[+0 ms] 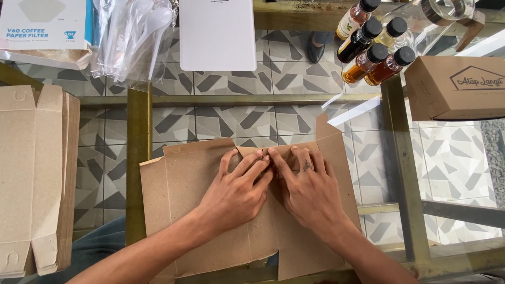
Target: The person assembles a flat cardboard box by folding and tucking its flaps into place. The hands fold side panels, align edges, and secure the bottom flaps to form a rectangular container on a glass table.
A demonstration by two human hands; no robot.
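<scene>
Left hand (234,188): flat, fingers spread, pressing the cardboard box blank (204,214).
Right hand (309,190): flat beside it, fingertips seemingly creasing a flap.

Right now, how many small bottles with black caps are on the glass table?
5. They cluster at the top right, beside the closed brown box: a pale one topmost, a dark one, a yellowish one, and two amber ones in front. More may be hidden behind.
</scene>
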